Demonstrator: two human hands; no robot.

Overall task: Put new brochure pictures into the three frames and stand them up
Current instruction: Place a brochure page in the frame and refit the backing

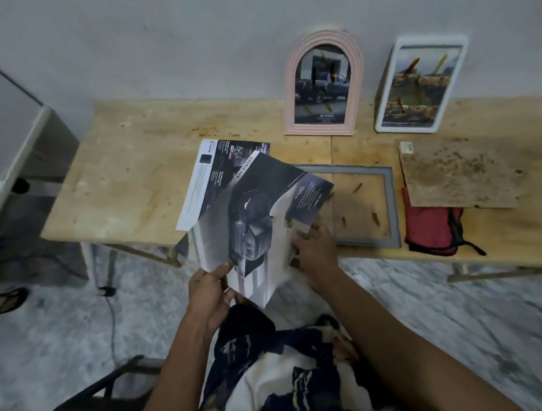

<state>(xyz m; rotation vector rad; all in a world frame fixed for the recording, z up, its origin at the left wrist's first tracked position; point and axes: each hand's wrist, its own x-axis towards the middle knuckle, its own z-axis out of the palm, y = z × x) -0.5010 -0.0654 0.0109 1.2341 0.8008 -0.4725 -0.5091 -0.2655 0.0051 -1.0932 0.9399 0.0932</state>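
Nearest the lens, the person's patterned dark-and-white clothing [272,371] fills the bottom of the view, with both forearms reaching forward above it. On the left, the left hand [209,288] pinches the lower edge of a car brochure [248,225], thumb on top. That brochure is held unfolded and tilted over the front edge of the wooden table [121,181], part of it above the floor. Another printed brochure sheet [205,180] lies partly under it on the table. The right hand [313,250] grips the brochure's right side, fingers curled around the paper. Just right of that hand, a grey rectangular frame [392,205] lies flat on the table, empty. Behind it, a pink arched frame [323,83] stands against the wall holding a pickup-truck picture. Further right, a white rectangular frame [420,84] leans on the wall with a picture inside. In front of it a stained backing board [459,173] rests partly on a red pouch [431,231].
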